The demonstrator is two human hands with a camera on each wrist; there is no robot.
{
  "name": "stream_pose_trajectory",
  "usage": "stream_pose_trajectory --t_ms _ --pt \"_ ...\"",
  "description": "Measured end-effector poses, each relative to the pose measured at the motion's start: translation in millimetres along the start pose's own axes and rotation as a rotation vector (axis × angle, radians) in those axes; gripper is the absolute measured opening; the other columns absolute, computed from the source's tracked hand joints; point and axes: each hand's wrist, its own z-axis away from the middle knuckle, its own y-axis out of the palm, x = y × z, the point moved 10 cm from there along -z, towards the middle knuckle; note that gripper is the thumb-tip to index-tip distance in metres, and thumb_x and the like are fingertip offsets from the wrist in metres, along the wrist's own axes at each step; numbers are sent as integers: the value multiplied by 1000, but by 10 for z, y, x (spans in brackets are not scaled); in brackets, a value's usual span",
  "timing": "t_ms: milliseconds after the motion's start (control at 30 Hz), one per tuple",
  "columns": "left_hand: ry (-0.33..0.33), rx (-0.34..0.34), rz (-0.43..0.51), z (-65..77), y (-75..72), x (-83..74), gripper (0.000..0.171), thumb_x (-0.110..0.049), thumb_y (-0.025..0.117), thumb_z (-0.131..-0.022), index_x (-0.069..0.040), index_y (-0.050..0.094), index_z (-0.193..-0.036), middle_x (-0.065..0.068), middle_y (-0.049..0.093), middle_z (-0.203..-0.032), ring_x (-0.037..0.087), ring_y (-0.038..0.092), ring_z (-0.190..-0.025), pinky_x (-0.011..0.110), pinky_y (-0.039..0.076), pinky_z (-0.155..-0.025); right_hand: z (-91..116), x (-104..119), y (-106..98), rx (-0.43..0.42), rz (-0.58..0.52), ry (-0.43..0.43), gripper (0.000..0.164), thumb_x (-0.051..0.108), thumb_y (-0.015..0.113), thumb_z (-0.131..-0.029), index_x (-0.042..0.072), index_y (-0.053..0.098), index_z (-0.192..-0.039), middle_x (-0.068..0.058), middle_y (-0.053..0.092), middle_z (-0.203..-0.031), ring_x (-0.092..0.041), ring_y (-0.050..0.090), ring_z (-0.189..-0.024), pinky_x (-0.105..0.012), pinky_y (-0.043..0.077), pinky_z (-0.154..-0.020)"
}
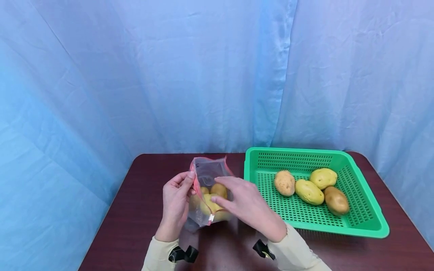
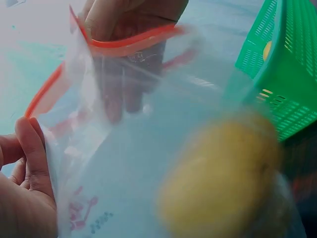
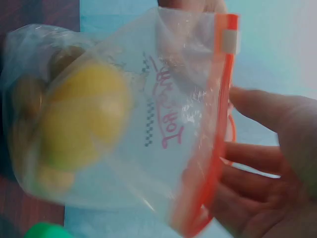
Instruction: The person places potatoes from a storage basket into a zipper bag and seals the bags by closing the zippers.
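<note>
A clear zip bag [image 1: 211,167] with a red-orange zip strip stands on the table, its mouth spread apart. Several potatoes [image 3: 91,116] lie in the bottom of it, seen through the plastic. My left hand [image 1: 174,201] pinches the left edge of the mouth between thumb and fingers. My right hand [image 1: 251,203] is at the opposite side of the mouth, its fingers loosely extended. Through the plastic in the left wrist view, right-hand fingers [image 2: 124,91] reach down inside the opening, holding no potato. A white slider [image 3: 229,41] sits at one end of the zip.
To the right, a green plastic basket [image 1: 295,150] holds several potatoes [image 1: 309,192], yellow, pale and brown. Both stand on a dark red-brown table [image 1: 132,210]. Blue curtains [image 1: 203,75] hang behind and at the sides.
</note>
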Motion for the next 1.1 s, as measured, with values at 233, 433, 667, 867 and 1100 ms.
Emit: stream_pose_trajectory --t_ms 233,433,667,867,1100 --pt "1 0 22 -2 -3 -11 21 4 62 -101 -8 73 -86 0 67 -71 6 57 -55 16 51 -52 204 -280 -393 -319 -48 36 34 28 80 -93 11 74 -121 -2 72 -115 -19 67 -99 -41 58 -79" --pt "5 -2 24 -7 -17 -14 19 2 63 -101 -7 74 -88 0 67 -71 7 58 -56 17 52 -53 344 -731 -231 -102 -43 321 44 49 70 -97 12 74 -120 6 74 -101 -13 71 -91 -40 58 -81" --pt "9 -22 32 -19 -49 -30 18 2 65 -100 -7 74 -87 0 66 -72 6 57 -55 17 52 -53 323 -729 -108 33 10 267 34 29 68 -98 27 61 -65 16 42 -54 -5 39 -49 -25 31 -49" --pt "18 -12 -1 -15 -56 -70 18 4 66 -98 -7 75 -86 0 68 -73 6 56 -55 17 50 -51 177 -616 -211 -82 -124 246 25 27 68 -100 27 69 -75 15 52 -59 -7 45 -52 -27 38 -51" --pt "30 12 -83 11 -34 -124 5 1 69 -97 0 73 -95 2 68 -72 7 60 -57 19 54 -54 -55 -422 -307 -197 -260 190 24 31 65 -104 26 71 -82 10 59 -66 -10 48 -54 -28 40 -51"
